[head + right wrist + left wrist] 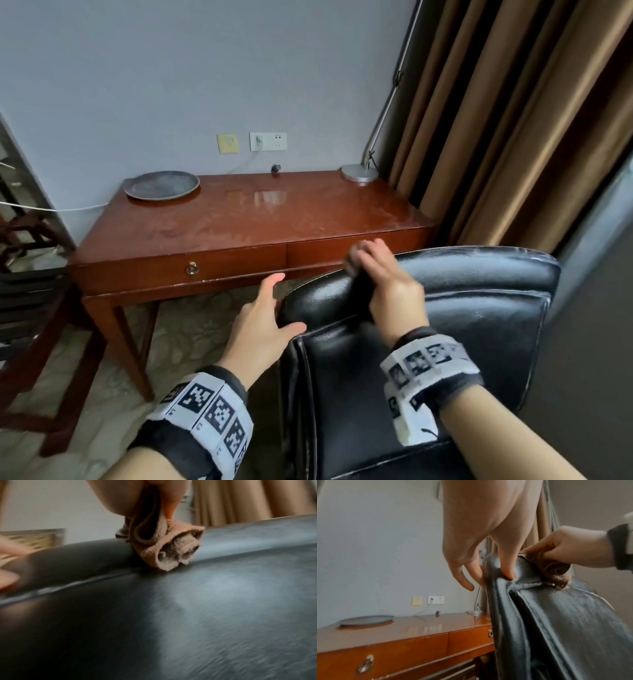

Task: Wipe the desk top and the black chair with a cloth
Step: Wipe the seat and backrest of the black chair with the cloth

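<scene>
The black chair (462, 325) stands with its leather back toward me, in front of the reddish wooden desk (274, 219). My right hand (376, 274) grips a bunched brown cloth (359, 294) and presses it on the chair back's top roll. In the right wrist view the cloth (171, 547) sits at the seam of the chair (171, 615), which is blurred. My left hand (286, 303) holds the back's top left corner. In the left wrist view its thumb (508, 572) lies on the roll and its fingers (467, 582) reach behind it.
A round grey tray (161, 185) lies at the desk's back left and a lamp base (359, 172) at the back right. Brown curtains (513, 120) hang to the right. Dark wooden furniture (30, 308) stands at the left on patterned carpet.
</scene>
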The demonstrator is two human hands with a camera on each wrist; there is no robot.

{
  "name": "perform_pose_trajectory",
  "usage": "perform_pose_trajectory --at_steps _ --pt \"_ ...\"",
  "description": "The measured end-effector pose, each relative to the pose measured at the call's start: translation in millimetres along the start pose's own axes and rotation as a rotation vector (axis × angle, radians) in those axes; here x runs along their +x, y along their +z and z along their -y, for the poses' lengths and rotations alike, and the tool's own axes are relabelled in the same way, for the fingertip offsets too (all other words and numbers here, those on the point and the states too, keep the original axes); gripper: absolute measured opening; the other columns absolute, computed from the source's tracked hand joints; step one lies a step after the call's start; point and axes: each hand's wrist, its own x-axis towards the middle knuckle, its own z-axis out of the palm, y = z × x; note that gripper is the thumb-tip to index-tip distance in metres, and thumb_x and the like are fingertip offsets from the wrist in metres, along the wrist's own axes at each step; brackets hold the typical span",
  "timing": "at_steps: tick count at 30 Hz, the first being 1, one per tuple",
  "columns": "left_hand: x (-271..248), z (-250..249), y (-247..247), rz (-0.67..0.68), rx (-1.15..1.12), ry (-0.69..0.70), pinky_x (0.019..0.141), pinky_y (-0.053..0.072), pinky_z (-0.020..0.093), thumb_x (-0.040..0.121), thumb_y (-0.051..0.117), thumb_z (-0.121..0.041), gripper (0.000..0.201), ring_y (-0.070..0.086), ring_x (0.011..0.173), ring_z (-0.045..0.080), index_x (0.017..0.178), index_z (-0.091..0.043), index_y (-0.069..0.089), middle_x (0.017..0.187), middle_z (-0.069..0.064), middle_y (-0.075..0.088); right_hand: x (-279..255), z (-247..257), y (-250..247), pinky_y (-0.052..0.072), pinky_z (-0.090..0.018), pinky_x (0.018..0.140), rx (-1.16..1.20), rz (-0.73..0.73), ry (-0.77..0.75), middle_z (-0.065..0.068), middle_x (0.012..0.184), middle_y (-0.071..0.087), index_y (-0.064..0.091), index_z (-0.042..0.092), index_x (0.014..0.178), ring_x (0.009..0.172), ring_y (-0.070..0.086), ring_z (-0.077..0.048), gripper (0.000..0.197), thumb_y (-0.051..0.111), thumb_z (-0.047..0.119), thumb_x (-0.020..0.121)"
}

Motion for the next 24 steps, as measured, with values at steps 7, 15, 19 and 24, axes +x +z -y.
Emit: perform_pose_trajectory --at_steps 7,15,19,24 --pt "21.6 -48.6 -18.0 0.301 0.531 0.267 0.062 0.039 0.018 0.085 0.067 -0.035 0.098 0.052 0.073 0.011 0.148 -0.04 -0.007 0.091 -0.003 0.052 7.2 -31.4 -28.4 0.019 -0.015 0.106 -0.171 -0.022 0.274 -0.001 0.15 0.032 0.049 0.015 0.136 0.14 0.03 -0.02 0.062 0.037 -0.013 0.082" --pt "56.9 -78.4 33.3 0.314 0.548 0.38 0.105 0.036 0.035 0.091 0.055 -0.044 0.078 0.043 0.13 0.022 0.151 -0.031 0.007 0.149 -0.003 0.036 10.8 -78.6 -29.4 0.028 -0.024 0.109 -0.167 -0.026 0.125 -0.007 0.141 0.046 0.058 0.009 0.127 0.137 0.033 -0.02 0.067 0.03 -0.014 0.071" --pt "60.9 -73.9 40.2 0.263 0.538 0.405 0.111 0.03 0.037 0.089 0.054 -0.046 0.076 0.034 0.138 0.02 0.15 -0.031 0.011 0.152 -0.006 0.03 17.7 -130.7 -61.3 0.024 -0.015 0.104 -0.26 -0.087 0.315 -0.003 0.141 0.048 0.059 0.01 0.126 0.136 0.038 -0.02 0.062 0.042 -0.021 0.075" --pt "63.9 -68.1 41.2 0.272 0.538 0.393 0.113 0.029 0.043 0.089 0.053 -0.049 0.075 0.028 0.141 0.025 0.149 -0.035 0.01 0.153 -0.009 0.028 13.5 -167.8 -82.3 0.031 -0.025 0.101 -0.336 -0.156 0.505 0.001 0.143 0.046 0.057 0.014 0.129 0.133 0.042 -0.019 0.06 0.042 -0.016 0.078"
